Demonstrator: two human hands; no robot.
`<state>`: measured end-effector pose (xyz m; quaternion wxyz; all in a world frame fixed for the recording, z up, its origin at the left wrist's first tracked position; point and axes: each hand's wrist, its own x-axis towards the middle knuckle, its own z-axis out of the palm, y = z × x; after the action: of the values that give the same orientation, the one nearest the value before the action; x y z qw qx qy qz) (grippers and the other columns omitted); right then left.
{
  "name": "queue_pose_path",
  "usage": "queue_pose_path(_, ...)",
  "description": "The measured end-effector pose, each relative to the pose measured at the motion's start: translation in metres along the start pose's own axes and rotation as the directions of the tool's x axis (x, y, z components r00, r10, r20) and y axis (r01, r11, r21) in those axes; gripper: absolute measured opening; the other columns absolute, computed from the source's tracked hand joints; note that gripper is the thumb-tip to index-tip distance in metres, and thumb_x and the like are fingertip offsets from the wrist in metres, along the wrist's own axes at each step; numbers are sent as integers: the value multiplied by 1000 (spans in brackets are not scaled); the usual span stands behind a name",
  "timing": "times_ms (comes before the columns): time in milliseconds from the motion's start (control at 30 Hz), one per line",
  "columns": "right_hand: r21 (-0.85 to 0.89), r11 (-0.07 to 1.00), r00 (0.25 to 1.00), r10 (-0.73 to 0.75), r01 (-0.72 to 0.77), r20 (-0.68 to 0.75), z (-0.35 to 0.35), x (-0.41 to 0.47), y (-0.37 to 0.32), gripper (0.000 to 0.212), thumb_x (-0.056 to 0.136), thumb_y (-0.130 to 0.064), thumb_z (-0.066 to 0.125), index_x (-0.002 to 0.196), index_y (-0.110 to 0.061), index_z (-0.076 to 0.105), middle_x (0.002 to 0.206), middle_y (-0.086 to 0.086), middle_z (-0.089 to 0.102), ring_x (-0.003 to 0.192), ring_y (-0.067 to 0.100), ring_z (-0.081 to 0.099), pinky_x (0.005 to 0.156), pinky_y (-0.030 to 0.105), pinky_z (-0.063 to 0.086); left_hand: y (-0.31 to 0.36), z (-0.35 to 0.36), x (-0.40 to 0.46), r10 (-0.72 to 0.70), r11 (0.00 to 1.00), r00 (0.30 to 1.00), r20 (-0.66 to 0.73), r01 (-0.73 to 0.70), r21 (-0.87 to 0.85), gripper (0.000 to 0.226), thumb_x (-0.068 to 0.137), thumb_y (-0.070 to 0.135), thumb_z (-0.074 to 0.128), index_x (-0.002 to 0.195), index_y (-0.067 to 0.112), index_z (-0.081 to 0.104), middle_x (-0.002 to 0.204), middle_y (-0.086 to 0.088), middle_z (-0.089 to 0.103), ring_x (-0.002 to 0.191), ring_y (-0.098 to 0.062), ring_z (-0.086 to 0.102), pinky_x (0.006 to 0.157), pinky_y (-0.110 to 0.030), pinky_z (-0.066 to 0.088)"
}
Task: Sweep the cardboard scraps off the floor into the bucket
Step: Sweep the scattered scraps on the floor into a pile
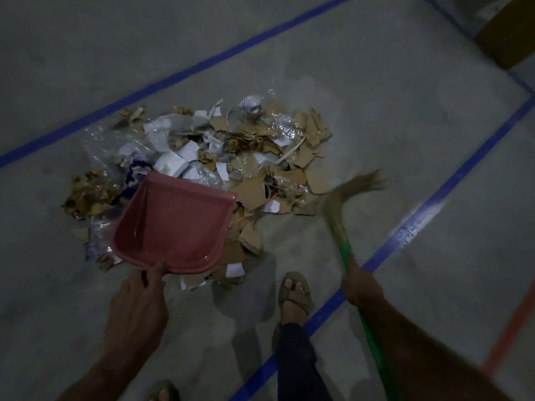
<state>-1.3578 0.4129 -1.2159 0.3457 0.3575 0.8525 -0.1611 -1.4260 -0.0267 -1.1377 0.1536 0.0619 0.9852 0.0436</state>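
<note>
We see a dim grey concrete floor (376, 117) crossed by blue tape lines (185, 73). A pile of cardboard scraps (252, 157), paper and clear film lies at centre. The left hand (136, 308) pinches the rear rim of a pink dustpan (173, 224) at the pile's near edge. The right hand (362, 287) wraps the green handle of a broom (338, 209), its bristles blurred. No bucket is in frame.
</note>
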Motion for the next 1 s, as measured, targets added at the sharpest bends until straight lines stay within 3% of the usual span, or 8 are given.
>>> queue_pose_path(133, -53, 992, 992, -114, 116, 48, -3, 36, 6, 59, 102, -32, 41, 155, -19, 18, 108, 5, 52, 89, 21, 59, 78, 40, 54, 54, 15, 36, -40, 999, 998, 51, 40, 14, 45, 85, 19, 40, 128, 15, 54, 94, -17, 52, 78, -39, 54, 61, -45, 42)
queue_pose_path(267, -154, 932, 944, -321, 328, 70, -22, 36, 31, 67, 104, -32, 37, 157, -35, -3, 104, -4, 38, 68, 11, 46, 58, 31, 44, 102, 13, 62, -102, 995, 991, 88, 102, 10, 42, 89, 5, 55, 130, 11, 54, 95, -23, 54, 82, -42, 54, 62, -47, 41)
queue_pose_path(433, -182, 886, 903, -406, 427, 141, -48, 27, 57, 67, 105, -31, 34, 154, -46, -10, 129, 2, 44, 71, 11, 52, 59, 28, 51, 139, -6, 82, -113, 993, 987, 113, 115, -3, 59, 74, -6, 65, 131, 5, 52, 92, -28, 54, 77, -46, 56, 59, -44, 40)
queue_pose_path(500, -175, 888, 905, -415, 425, 92, -58, 14, 67, 69, 103, -35, 39, 153, -49, -7, 132, 1, 46, 75, 15, 57, 59, 30, 50, 144, -16, 86, -110, 994, 990, 85, 111, -10, 52, 79, 1, 56, 131, 3, 52, 89, -26, 54, 74, -45, 56, 58, -42, 36)
queue_pose_path(600, -71, 874, 871, -486, 482, -72, -71, -11, 81, 87, 90, -26, 65, 156, -45, 10, 107, 5, 59, 59, 14, 55, 51, 31, 46, 147, -30, 92, -38, 999, 997, 64, 37, 22, 51, 79, 8, 43, 129, 1, 53, 87, -23, 56, 76, -40, 53, 57, -39, 32)
queue_pose_path(700, -55, 885, 880, -465, 461, -95, -83, -30, 96, 94, 84, -23, 72, 155, -47, 15, 84, -6, 48, 53, 6, 45, 50, 25, 44, 147, -41, 99, -56, 998, 995, 85, 56, -2, 51, 74, -6, 61, 124, 2, 54, 89, -24, 58, 78, -41, 54, 57, -40, 34)
queue_pose_path(900, -113, 899, 901, -431, 423, -53, -107, -74, 104, 103, 63, -23, 88, 149, -42, 35, 75, -14, 41, 54, -2, 36, 53, 11, 32, 138, -65, 111, -16, 999, 1000, 3, 16, -44, 53, 72, -9, 61, 125, -1, 56, 89, -21, 54, 71, -33, 50, 56, -34, 29)
queue_pose_path(1000, -109, 917, 910, -395, 383, -125, -118, -71, 83, 103, 61, -23, 89, 148, -41, 36, 72, -13, 39, 49, -1, 37, 48, 9, 28, 127, -74, 112, -5, 998, 999, -41, 2, -67, 51, 79, 4, 44, 128, 0, 54, 89, -19, 53, 71, -32, 49, 54, -36, 31)
